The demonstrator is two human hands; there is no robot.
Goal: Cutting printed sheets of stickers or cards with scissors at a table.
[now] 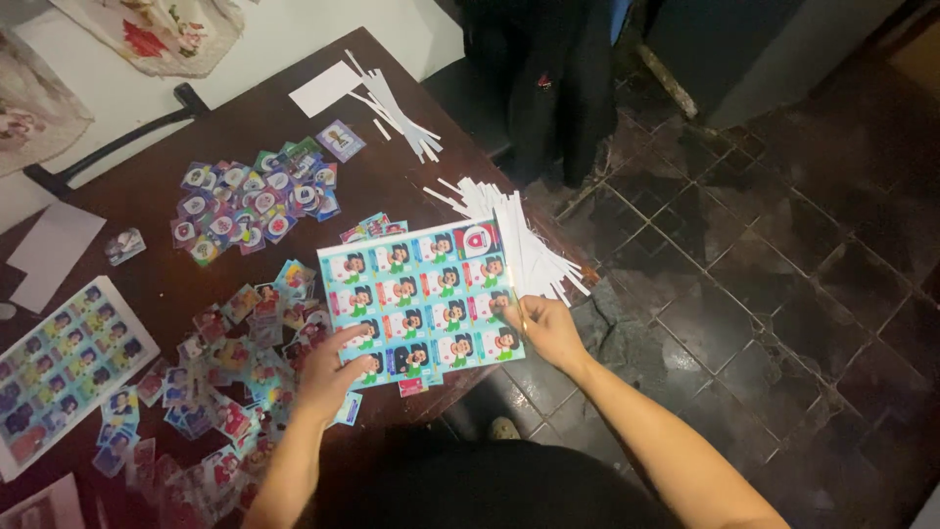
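I see the printed card sheet [419, 302] lying flat at the near edge of the dark table [401, 186], its long axis running left to right between my hands; my left hand [331, 374] presses its lower left corner, fingers curled; my right hand [548, 328] pinches the right edge, seemingly around a thin blade I can't make out; white paper strips [524, 240] fan just beyond, cut cards [250, 201] farther left.

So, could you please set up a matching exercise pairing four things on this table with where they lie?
Things:
1. held sheet
2. white strips
3. second sheet
4. lone card

Places:
A. table's left edge
B. between both hands
C. far side, beyond the card pile
D. right edge, by the right hand

Pairs: 1-B, 2-D, 3-A, 4-C
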